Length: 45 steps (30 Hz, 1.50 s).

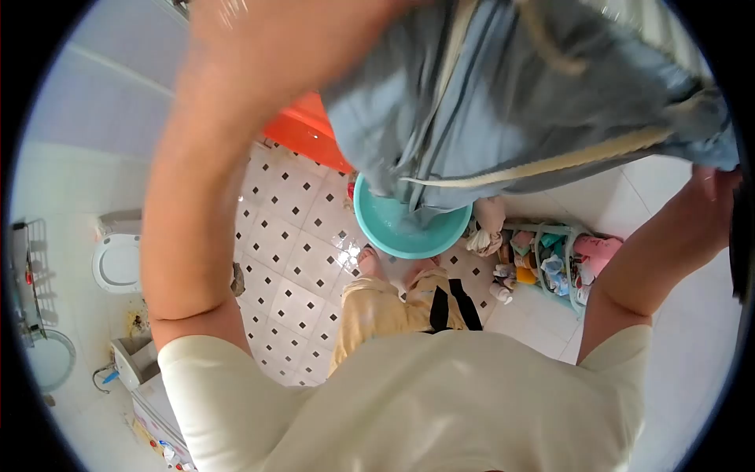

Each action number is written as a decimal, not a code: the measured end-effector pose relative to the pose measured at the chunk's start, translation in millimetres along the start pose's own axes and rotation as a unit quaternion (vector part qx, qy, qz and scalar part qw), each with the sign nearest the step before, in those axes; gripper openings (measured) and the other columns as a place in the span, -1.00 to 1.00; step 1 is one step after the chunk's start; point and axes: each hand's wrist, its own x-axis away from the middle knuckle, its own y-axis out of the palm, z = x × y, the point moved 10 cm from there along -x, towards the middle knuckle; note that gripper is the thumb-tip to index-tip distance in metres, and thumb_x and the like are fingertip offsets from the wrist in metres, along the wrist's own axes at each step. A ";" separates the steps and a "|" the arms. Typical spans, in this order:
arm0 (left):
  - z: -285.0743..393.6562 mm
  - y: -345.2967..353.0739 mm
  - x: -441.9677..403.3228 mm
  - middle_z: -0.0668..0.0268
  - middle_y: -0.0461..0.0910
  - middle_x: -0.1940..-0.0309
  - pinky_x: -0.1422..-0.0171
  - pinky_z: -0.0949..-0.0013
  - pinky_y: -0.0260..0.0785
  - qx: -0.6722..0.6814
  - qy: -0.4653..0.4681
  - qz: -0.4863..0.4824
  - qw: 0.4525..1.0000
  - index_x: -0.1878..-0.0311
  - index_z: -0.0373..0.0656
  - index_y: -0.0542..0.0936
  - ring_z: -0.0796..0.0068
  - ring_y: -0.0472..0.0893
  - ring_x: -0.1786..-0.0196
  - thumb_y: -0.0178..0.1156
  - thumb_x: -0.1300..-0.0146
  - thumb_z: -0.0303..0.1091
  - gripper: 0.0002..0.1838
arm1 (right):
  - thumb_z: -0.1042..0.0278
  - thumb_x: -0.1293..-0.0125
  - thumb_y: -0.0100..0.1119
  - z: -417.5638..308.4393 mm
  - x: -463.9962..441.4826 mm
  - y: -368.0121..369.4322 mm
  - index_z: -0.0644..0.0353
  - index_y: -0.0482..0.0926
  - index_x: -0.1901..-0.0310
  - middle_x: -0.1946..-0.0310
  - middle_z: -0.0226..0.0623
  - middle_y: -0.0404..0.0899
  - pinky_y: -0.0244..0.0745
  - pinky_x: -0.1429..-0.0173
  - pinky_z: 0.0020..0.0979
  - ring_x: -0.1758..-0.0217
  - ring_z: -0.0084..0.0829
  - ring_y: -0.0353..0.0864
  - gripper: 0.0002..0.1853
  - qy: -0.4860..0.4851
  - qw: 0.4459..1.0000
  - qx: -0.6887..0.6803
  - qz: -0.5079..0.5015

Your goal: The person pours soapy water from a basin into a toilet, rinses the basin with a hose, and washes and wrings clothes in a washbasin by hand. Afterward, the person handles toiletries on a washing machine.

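A wet blue-grey garment (487,102) with cream strips and a pale ribbed band is spread in the air across the upper right. My right hand (714,189) is closed on its right edge, with the fingers partly hidden. At the top edge, my left hand (377,14) is blurred and largely cut off; the garment's upper left side hangs from it, though its fingers do not show. The garment's lower end droops over a turquoise basin (413,248) of water on the floor, and I cannot tell whether it touches the water.
An orange-red tub (307,134) stands left of the basin. To the right is a rack (543,263) crammed with cloths and bottles. My bare feet (370,263) are close to the basin on wet, dotted tiles. A toilet (118,263) and a small cabinet (138,358) are at the left.
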 end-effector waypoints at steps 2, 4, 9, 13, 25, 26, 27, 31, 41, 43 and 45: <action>25.5 -13.4 -9.8 0.18 0.55 0.40 0.23 0.35 0.36 0.039 0.057 0.021 0.997 0.18 -0.22 0.50 0.29 0.54 0.32 0.27 0.12 -0.36 -0.64 | 0.02 -0.20 0.09 3.0 -21.6 -27.4 0.36 0.18 -0.15 -0.08 -0.07 0.24 0.32 -0.19 -0.21 -0.13 -0.23 0.29 -0.35 0.035 0.983 -0.178 0.007; 42.9 -19.2 -21.5 0.20 0.55 0.39 0.21 0.36 0.36 0.063 0.103 0.029 0.992 0.19 -0.22 0.50 0.33 0.54 0.30 0.28 0.11 -0.38 -0.65 | 0.06 -0.17 0.14 1.3 -44.0 -21.6 0.34 0.24 -0.12 -0.01 -0.10 0.31 0.45 -0.07 -0.21 -0.05 -0.23 0.37 -0.38 0.080 0.912 -0.400 -0.046; 34.0 5.3 -24.7 0.26 0.55 0.36 0.14 0.39 0.37 0.117 0.139 -0.022 0.983 0.20 -0.22 0.49 0.43 0.53 0.24 0.29 0.10 -0.42 -0.67 | 0.22 -0.16 0.16 31.3 3.6 -31.4 0.23 0.38 -0.07 -0.04 -0.15 0.42 0.38 -0.11 -0.21 -0.04 -0.25 0.44 -0.54 0.175 0.976 -0.126 -0.015; -56.1 114.9 47.3 0.02 0.38 0.00 0.03 0.15 0.35 0.108 0.098 -0.212 0.966 -0.19 -0.03 0.19 0.00 0.46 0.04 0.06 0.02 -0.55 -0.37 | 0.43 -0.03 0.22 112.9 139.5 4.8 0.13 0.42 -0.03 0.03 -0.28 0.44 0.30 -0.11 -0.34 -0.03 -0.37 0.42 -0.54 0.307 0.949 0.071 -0.009; -345.1 482.1 334.9 0.14 0.05 -0.30 -0.12 -0.35 0.04 -0.197 -0.155 -0.295 0.922 -0.30 0.15 0.17 -0.17 0.10 -0.28 -0.01 -0.07 -0.47 -0.34 | 0.36 0.11 0.31 377.0 577.4 227.5 -0.15 0.32 -0.16 -0.22 -0.10 0.15 0.23 -0.09 0.06 -0.19 0.07 0.18 -0.31 0.445 0.784 0.301 -0.310; -356.6 506.6 357.7 0.23 -0.17 -0.39 -0.09 -0.56 -0.23 -0.152 -0.184 -0.322 0.916 -0.33 0.19 0.12 -0.18 -0.15 -0.37 0.03 -0.09 -0.37 -0.32 | 0.35 0.12 0.31 380.7 582.5 245.2 -0.21 0.27 -0.19 -0.26 -0.13 0.08 0.17 -0.09 0.15 -0.23 0.11 0.10 -0.25 0.450 0.753 0.322 -0.356; -360.2 519.2 367.1 0.25 -0.14 -0.39 -0.10 -0.56 -0.23 -0.149 -0.187 -0.314 0.919 -0.31 0.19 0.15 -0.17 -0.13 -0.36 0.04 -0.09 -0.33 -0.35 | 0.35 0.13 0.32 385.5 593.2 257.4 -0.27 0.22 -0.22 -0.29 -0.16 0.00 0.12 -0.10 0.24 -0.27 0.15 0.01 -0.20 0.454 0.720 0.339 -0.401; -379.6 556.4 389.3 0.32 -0.17 -0.39 -0.17 -0.49 -0.22 -0.161 -0.212 -0.348 0.899 -0.27 0.25 0.19 -0.10 -0.11 -0.35 0.07 -0.11 -0.20 -0.40 | 0.26 0.10 0.31 411.7 642.6 280.2 -0.33 0.12 -0.26 -0.29 -0.19 -0.02 0.04 -0.04 0.37 -0.28 0.15 -0.03 -0.16 0.454 0.709 0.340 -0.418; -430.7 629.6 450.7 0.25 0.19 -0.23 -0.26 -0.11 0.01 0.017 -0.296 -0.359 0.885 -0.20 0.19 0.28 0.04 0.09 -0.28 0.07 -0.07 -0.29 -0.45 | 0.03 -0.05 0.11 449.5 800.0 302.8 0.06 0.23 -0.21 -0.11 -0.08 0.30 0.11 -0.20 0.02 -0.20 -0.04 0.22 -0.34 0.453 0.697 0.304 -0.465; -429.3 627.6 436.3 0.23 0.28 -0.17 -0.24 -0.04 0.07 -0.004 -0.260 -0.376 0.890 -0.17 0.15 0.32 0.08 0.20 -0.22 0.06 -0.06 -0.34 -0.48 | 0.04 -0.09 0.07 451.3 749.7 295.0 0.09 0.32 -0.14 -0.07 -0.05 0.35 0.11 -0.19 0.01 -0.17 -0.08 0.26 -0.42 0.425 0.720 0.328 -0.440; -416.9 596.0 400.3 0.21 0.33 -0.12 -0.22 0.01 0.11 -0.043 -0.188 -0.408 0.892 -0.14 0.10 0.36 0.10 0.29 -0.17 0.05 -0.06 -0.39 -0.51 | 0.04 -0.13 0.05 452.6 699.3 291.9 0.13 0.35 -0.11 -0.06 -0.04 0.37 0.14 -0.19 -0.02 -0.14 -0.05 0.30 -0.46 0.446 0.726 0.260 -0.454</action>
